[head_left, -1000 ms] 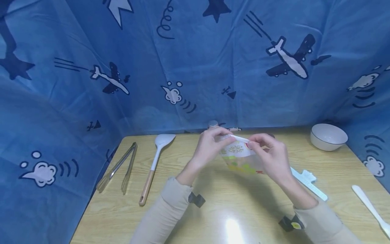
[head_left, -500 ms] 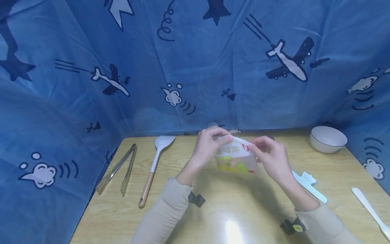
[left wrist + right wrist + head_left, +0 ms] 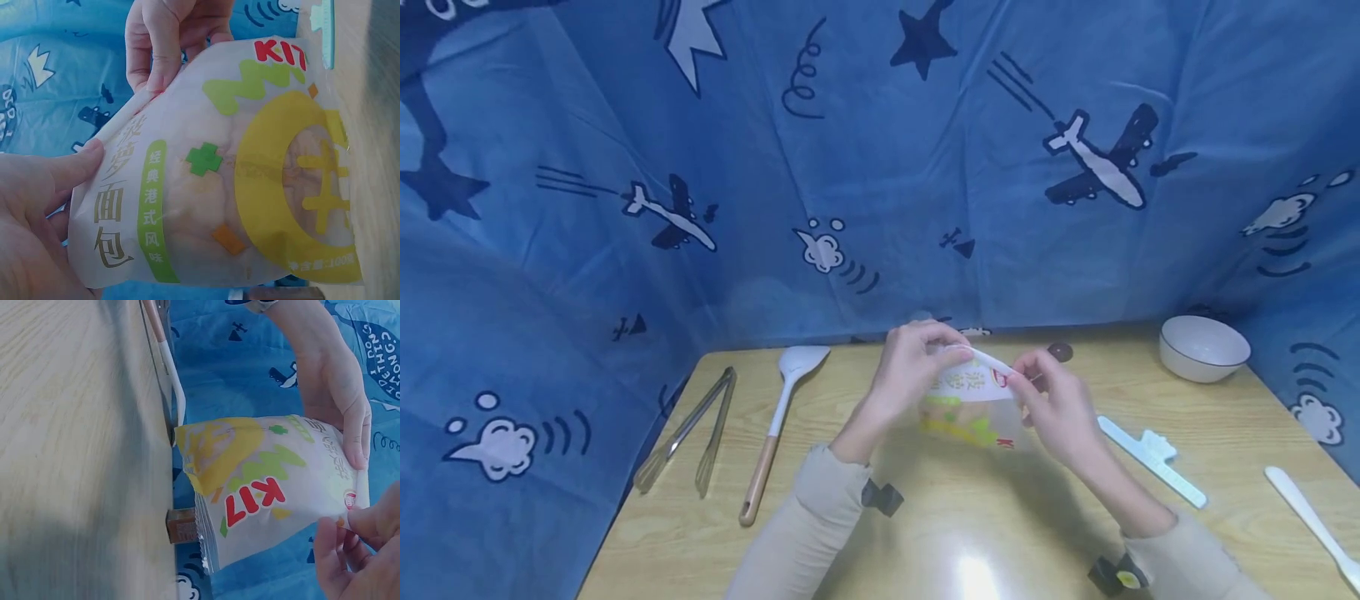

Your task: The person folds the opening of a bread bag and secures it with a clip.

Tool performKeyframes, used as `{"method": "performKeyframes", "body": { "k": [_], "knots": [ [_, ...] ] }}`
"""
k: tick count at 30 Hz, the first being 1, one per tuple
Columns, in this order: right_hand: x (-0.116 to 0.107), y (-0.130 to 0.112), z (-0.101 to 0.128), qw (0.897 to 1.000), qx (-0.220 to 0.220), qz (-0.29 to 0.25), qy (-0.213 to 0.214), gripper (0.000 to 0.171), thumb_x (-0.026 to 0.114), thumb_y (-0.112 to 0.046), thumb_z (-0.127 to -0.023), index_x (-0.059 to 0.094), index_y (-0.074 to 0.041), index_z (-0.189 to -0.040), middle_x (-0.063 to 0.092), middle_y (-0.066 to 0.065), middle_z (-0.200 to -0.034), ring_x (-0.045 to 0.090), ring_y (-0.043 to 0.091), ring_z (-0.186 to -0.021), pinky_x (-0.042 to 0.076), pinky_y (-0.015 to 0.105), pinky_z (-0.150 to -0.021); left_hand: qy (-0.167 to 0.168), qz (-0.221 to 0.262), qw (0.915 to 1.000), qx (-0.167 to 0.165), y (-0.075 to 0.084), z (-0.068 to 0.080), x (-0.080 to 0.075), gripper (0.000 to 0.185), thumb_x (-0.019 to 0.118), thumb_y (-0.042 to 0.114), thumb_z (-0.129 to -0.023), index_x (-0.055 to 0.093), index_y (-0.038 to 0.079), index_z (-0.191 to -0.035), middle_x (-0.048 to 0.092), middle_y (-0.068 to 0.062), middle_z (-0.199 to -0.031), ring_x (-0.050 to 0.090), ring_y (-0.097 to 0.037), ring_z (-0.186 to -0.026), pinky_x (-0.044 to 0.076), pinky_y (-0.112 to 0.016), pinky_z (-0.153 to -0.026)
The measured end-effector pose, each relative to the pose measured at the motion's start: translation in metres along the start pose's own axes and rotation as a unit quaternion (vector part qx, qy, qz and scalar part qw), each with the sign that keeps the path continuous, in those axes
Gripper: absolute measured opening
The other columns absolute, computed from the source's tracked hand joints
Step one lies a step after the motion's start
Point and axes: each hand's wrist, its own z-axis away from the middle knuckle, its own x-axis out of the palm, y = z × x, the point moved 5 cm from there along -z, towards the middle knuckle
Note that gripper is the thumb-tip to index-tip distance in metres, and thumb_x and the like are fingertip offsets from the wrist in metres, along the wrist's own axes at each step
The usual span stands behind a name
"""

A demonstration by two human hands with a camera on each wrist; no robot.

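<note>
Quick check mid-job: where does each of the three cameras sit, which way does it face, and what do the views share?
Head: worn on the head, facing forward and down at the table; shows both sleeves, left hand and right hand pinching the bread packet.
Left wrist: on the left wrist, facing the packet's printed face; both hands show.
Right wrist: on the right wrist, facing the packet's other side, along the table; both hands show.
Shared: all three see the packet and both hands.

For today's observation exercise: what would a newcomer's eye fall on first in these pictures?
First, the bread packet held up above the middle of the wooden table, its top edge pinched between the left hand and the right hand. Next, the blue aeroplane-print cloth hanging behind the table.
</note>
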Motion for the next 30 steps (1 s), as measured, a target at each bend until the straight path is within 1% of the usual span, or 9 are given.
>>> {"method": "performKeyframes", "body": {
  "k": [6,9,13,16,18,21,24,27,30],
  "knots": [
    [0.001,0.002,0.003,1.0,0.011,0.006,-0.025,0.008,0.064,-0.009,-0.105,0.059,-0.003,-0.109,0.067,0.018,-0.099,0.064,0.01,-0.076,0.06,0.03,-0.054,-0.002,-0.019,0.9996,0.021,0.002,0.0,-0.002,0.009,0.086,0.02,-0.088,0.083,0.015,-0.094,0.081,0.001,-0.098,0.067,-0.016,-0.098,0.049,-0.029,-0.088],
    [0.001,0.007,0.003,0.999,0.009,0.013,-0.033,0.008,0.064,-0.008,-0.104,0.061,-0.003,-0.109,0.069,0.018,-0.1,0.065,0.01,-0.077,0.061,0.03,-0.057,-0.005,-0.029,0.9994,0.018,0.0,0.001,-0.001,0.01,0.086,0.022,-0.088,0.083,0.016,-0.095,0.08,0.002,-0.097,0.066,-0.015,-0.098,0.049,-0.029,-0.088],
    [-0.006,0.012,0.002,0.999,0.004,0.027,-0.043,0.012,0.066,-0.011,-0.103,0.063,-0.003,-0.113,0.072,0.018,-0.104,0.067,0.011,-0.081,0.061,0.029,-0.061,0.004,-0.033,0.9994,0.006,-0.003,0.002,-0.004,0.008,0.086,0.023,-0.088,0.083,0.017,-0.094,0.079,0.003,-0.095,0.066,-0.014,-0.097,0.05,-0.028,-0.087],
    [-0.02,0.019,0.0,0.997,0.001,0.059,-0.048,0.019,0.066,-0.016,-0.104,0.063,-0.003,-0.118,0.072,0.018,-0.108,0.07,0.019,-0.088,0.061,0.03,-0.066,0.013,-0.027,0.9995,0.002,-0.004,0.003,-0.008,0.008,0.086,0.022,-0.088,0.082,0.017,-0.093,0.079,0.002,-0.095,0.067,-0.015,-0.097,0.051,-0.029,-0.087],
    [-0.034,0.029,-0.002,0.993,0.0,0.108,-0.051,0.025,0.064,-0.02,-0.105,0.063,-0.002,-0.122,0.072,0.02,-0.111,0.071,0.028,-0.091,0.06,0.037,-0.069,0.017,-0.021,0.9996,0.0,-0.004,0.004,-0.01,0.008,0.085,0.022,-0.088,0.082,0.016,-0.093,0.08,0.001,-0.096,0.068,-0.015,-0.097,0.052,-0.03,-0.087],
    [-0.06,0.054,-0.004,0.976,0.018,0.208,-0.068,0.037,0.061,-0.029,-0.106,0.06,-0.001,-0.13,0.071,0.027,-0.119,0.071,0.043,-0.102,0.057,0.051,-0.075,0.019,-0.017,0.9997,-0.002,-0.005,0.004,-0.013,0.008,0.085,0.022,-0.089,0.082,0.016,-0.094,0.081,0.001,-0.098,0.069,-0.016,-0.097,0.052,-0.03,-0.087],
    [-0.087,0.088,-0.002,0.947,0.067,0.293,-0.111,0.051,0.06,-0.036,-0.105,0.056,0.003,-0.137,0.063,0.034,-0.131,0.065,0.052,-0.112,0.052,0.063,-0.079,0.02,-0.018,0.9996,-0.008,-0.005,0.004,-0.016,0.009,0.085,0.024,-0.089,0.082,0.017,-0.093,0.081,0.001,-0.099,0.069,-0.015,-0.098,0.053,-0.029,-0.086],
    [-0.108,0.118,0.003,0.919,0.119,0.342,-0.158,0.06,0.062,-0.037,-0.102,0.051,0.009,-0.14,0.055,0.041,-0.136,0.058,0.06,-0.114,0.05,0.068,-0.082,0.021,-0.014,0.9995,-0.017,-0.006,0.005,-0.017,0.009,0.085,0.024,-0.089,0.082,0.017,-0.093,0.081,0.001,-0.102,0.07,-0.016,-0.101,0.054,-0.03,-0.086],
    [-0.12,0.137,0.008,0.898,0.146,0.37,-0.19,0.064,0.063,-0.037,-0.101,0.05,0.012,-0.139,0.051,0.044,-0.134,0.055,0.063,-0.113,0.05,0.07,-0.084,0.021,-0.007,0.9994,-0.028,-0.007,0.006,-0.018,0.008,0.085,0.023,-0.089,0.081,0.017,-0.094,0.08,0.0,-0.105,0.071,-0.017,-0.105,0.056,-0.033,-0.089]
  ]
}}
